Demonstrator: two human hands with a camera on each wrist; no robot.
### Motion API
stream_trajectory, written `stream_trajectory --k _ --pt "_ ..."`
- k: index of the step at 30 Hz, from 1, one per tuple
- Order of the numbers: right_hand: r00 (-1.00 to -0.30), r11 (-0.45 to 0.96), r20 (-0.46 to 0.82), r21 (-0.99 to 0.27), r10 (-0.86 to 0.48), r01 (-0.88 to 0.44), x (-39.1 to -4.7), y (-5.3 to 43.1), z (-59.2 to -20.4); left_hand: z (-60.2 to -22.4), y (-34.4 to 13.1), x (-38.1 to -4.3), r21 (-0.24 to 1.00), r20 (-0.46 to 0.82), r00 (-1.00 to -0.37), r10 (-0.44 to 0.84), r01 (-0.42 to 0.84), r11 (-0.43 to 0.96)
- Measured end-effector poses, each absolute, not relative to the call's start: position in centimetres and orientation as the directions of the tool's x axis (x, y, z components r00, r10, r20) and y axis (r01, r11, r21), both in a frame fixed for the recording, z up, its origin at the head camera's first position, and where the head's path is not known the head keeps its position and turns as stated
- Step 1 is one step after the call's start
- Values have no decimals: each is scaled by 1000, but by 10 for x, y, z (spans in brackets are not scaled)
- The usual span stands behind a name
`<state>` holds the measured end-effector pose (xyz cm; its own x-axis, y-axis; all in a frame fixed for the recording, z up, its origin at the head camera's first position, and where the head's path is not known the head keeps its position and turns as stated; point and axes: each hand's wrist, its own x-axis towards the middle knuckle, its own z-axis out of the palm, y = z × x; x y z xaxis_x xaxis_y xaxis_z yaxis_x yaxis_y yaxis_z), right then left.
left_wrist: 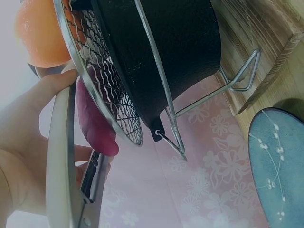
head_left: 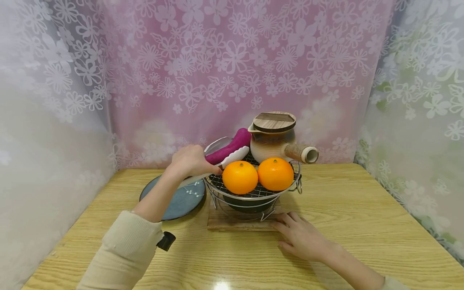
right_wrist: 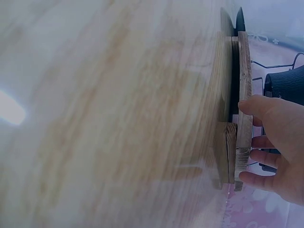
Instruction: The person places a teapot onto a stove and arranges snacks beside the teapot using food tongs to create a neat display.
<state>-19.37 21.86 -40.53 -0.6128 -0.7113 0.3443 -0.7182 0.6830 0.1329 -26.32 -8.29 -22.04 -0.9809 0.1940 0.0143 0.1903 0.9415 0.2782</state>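
My left hand (head_left: 190, 161) grips a pair of tongs (head_left: 236, 156) with pale handles and white scalloped tips. Between the tongs lies a purple sweet potato (head_left: 229, 146), slanting up toward the clay pot; the left wrist view shows the sweet potato (left_wrist: 94, 118) close against the wire grill rack (left_wrist: 124, 111). Two oranges (head_left: 240, 178) sit side by side at the front of the rack, just right of that hand. Low at the right, my right hand (head_left: 302, 237) holds the corner of the wooden board (head_left: 239, 225) under the stove, thumb and fingertips at the board's edge (right_wrist: 244, 80).
A clay pot (head_left: 270, 147) with a wooden lid stands at the back right of the rack, its handle jutting right. The black stove bowl (head_left: 250, 203) sits below, in a wire stand. Left of it lies a blue-grey plate (head_left: 185, 199). Flowered curtains (head_left: 235, 80) enclose the table.
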Motion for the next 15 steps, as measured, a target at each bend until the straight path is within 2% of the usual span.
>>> stream_trajectory --k 7,15 --pt "-588 673 372 153 -718 -724 -195 219 -406 -223 -89 -262 286 28 -984 177 178 942" --pt "-608 683 356 137 -710 -718 -194 219 -406 -226 -97 -263 319 34 -985 167 169 933"
